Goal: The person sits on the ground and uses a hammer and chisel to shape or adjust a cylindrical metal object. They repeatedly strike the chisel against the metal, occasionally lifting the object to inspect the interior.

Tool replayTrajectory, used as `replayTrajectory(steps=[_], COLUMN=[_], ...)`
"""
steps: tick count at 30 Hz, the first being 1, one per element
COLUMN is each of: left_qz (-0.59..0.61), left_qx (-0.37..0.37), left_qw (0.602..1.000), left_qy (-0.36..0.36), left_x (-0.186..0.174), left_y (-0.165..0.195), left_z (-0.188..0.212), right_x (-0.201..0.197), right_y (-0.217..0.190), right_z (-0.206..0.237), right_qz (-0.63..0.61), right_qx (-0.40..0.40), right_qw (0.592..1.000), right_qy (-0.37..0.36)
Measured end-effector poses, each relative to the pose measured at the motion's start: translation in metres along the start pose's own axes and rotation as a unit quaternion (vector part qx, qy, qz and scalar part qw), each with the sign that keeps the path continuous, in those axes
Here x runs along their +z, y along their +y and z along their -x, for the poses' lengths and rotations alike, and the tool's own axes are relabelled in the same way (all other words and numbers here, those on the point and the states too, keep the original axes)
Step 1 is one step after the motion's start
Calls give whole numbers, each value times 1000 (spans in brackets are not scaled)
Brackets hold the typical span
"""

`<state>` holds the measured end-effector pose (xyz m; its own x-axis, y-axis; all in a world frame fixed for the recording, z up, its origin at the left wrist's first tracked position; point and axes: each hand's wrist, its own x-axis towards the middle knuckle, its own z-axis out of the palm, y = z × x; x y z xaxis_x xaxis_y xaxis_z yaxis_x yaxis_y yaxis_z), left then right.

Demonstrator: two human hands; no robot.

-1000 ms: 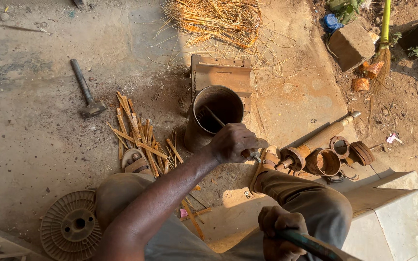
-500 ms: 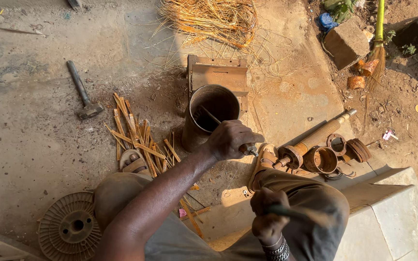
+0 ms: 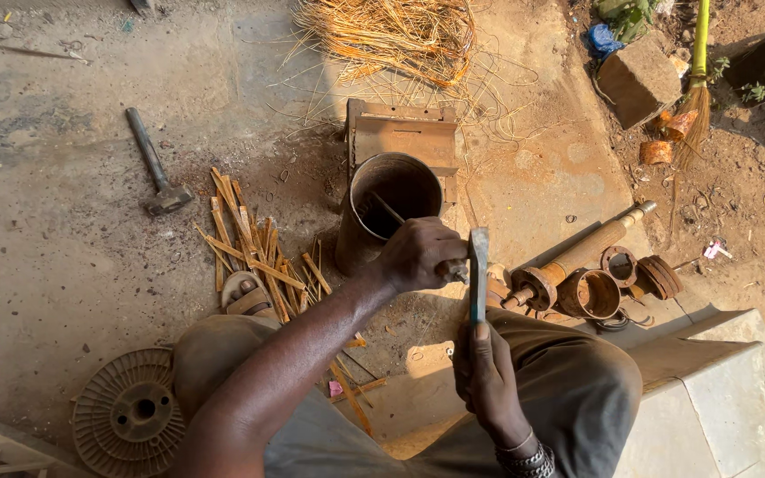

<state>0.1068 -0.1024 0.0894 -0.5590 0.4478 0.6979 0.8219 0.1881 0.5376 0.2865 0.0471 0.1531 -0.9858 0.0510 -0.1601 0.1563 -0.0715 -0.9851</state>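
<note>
My left hand (image 3: 420, 255) is closed around a small metal piece, mostly hidden by the fingers, just in front of a rusty metal cylinder (image 3: 396, 212) that stands open end up with a thin rod leaning inside it. My right hand (image 3: 487, 376) grips the handle of a hammer (image 3: 478, 270). The hammer stands upright, and its head sits right beside my left hand's fingers. Both hands are above my knees.
A sledgehammer (image 3: 158, 168) lies on the ground at the left, with split wooden sticks (image 3: 250, 248) beside it. Rusty shaft (image 3: 582, 257) and rings (image 3: 591, 294) lie at the right. Straw pile (image 3: 391, 35), ribbed disc (image 3: 130, 414), stone block (image 3: 639, 80), concrete slab (image 3: 710, 398).
My right hand has risen from the bottom of the view, bringing the hammer up until its head is next to my left hand. My left hand has stayed put.
</note>
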Motion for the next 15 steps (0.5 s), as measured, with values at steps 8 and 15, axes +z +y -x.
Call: replayTrajectory(steps=[8,15], left_qz=[32,29], left_qx=[43,29], left_qw=[998,999], left_qy=[23,26], left_x=[-5,-7], left_y=[-3,-2], left_z=[-1,-4], right_x=[-7,-1], right_y=[-3,0], right_z=[17,10], right_qz=[-88,6], right_qx=[-262,6], right_qw=[961,999], right_qy=[24,-36])
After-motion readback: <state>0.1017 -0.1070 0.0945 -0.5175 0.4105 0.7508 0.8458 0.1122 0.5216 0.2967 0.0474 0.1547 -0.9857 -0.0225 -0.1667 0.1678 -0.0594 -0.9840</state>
